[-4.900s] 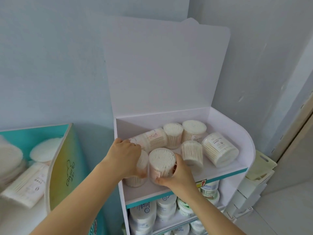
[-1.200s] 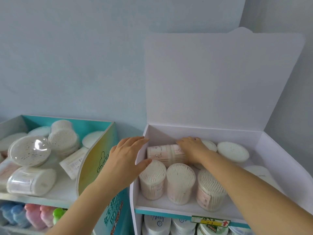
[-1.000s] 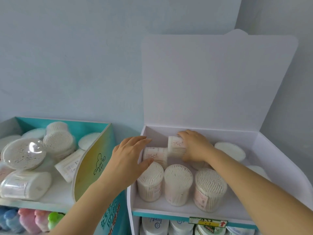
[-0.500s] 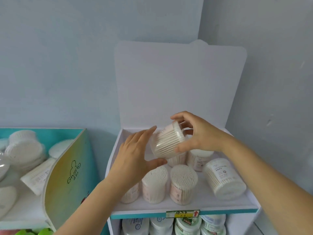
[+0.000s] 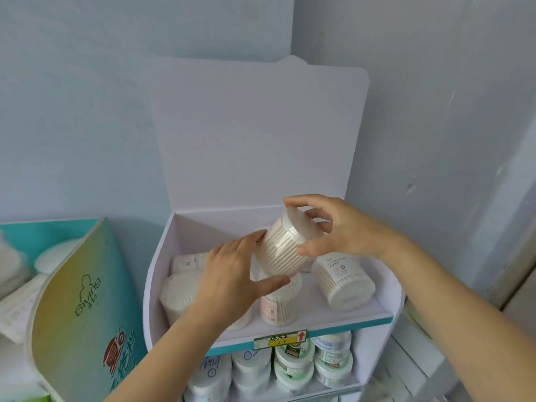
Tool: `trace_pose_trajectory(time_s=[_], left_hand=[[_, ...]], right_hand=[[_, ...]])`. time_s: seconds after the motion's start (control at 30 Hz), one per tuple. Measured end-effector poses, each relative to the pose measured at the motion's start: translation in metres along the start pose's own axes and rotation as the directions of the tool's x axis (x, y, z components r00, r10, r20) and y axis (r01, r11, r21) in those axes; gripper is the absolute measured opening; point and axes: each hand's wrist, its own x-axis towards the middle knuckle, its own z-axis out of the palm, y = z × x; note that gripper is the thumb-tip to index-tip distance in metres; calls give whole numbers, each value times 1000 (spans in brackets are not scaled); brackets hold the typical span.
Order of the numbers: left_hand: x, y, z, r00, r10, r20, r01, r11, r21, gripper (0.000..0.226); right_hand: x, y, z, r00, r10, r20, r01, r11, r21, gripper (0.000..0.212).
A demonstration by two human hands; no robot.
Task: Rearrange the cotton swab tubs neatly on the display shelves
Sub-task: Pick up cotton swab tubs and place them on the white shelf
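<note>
Pale blue-grey walls [image 5: 72, 97] are met in a corner behind a white cardboard display stand [image 5: 255, 134], whose tall back panel is raised at the centre of the frame. A clear round tub of white cotton swabs [image 5: 285, 245] is held tilted in the air just above the stand's top shelf [image 5: 314, 300], near the middle of the frame. Its upper end is gripped by the right hand [image 5: 345, 230], with the thumb and curled fingers clamped round the rim. Its lower side is touched by the left hand [image 5: 232, 280], whose fingers are kept straight and together while the thumb is spread beneath the base.

Directly under it an upright pink-labelled swab tub [image 5: 277, 306] is seen on the shelf. To the right a larger labelled tub [image 5: 345, 281] is laid on its side. At the left of the shelf, two more tubs [image 5: 177, 297] are partly hidden by the left arm. A yellow price label [image 5: 280, 340] is fixed to the shelf's teal front edge, and white lidded jars [image 5: 293, 364] are stacked on the level below. A teal and yellow printed display stand [image 5: 72, 300] is placed at the lower left.
</note>
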Motion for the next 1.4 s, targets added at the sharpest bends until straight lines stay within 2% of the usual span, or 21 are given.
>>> trace_pose_trajectory(time_s=[0.13,0.2,0.27,0.37,0.47,0.6,0.83,0.97,1.17,1.27,1.4], left_hand=[[1,8,4,999,-6,34,8,999,-51,88],[2,12,5,992,-27,127,36,997,-68,90],[2,12,9,969,-62,240,57,998,25,91],[1,7,17,932,-58,357,-14,981,195,87],[-5,1,29,912,-52,407,-49,971,235,80],[-8,-4,36,902,-63,428,-73,953,293,68],[-6,-11,33,901,-108,419,-27,952,304,54],[-10,-14,34,897,-114,428,-16,957,288,54],[-13,-17,29,871,-105,480,-33,962,272,62],[-14,-22,17,867,-111,486,-39,957,288,68],[-9,-36,-17,910,-183,372,39,931,362,63]], right_hand=[[-9,3,-4,996,-8,-89,13,998,56,81],[-14,6,-6,993,2,-116,-1,1000,13,79],[-19,10,-11,993,24,-113,-31,998,-58,77],[-28,15,-21,994,98,-45,-103,985,-141,72],[-35,21,-18,980,182,84,-157,957,-245,73],[-32,33,4,961,210,180,-132,920,-370,79],[-18,59,29,974,210,90,-142,865,-481,83],[-12,74,39,966,254,52,-207,877,-434,87],[1,74,39,930,330,159,-219,848,-482,94],[11,62,37,950,284,130,-187,851,-491,91],[31,35,40,986,142,83,-91,891,-445,78]])
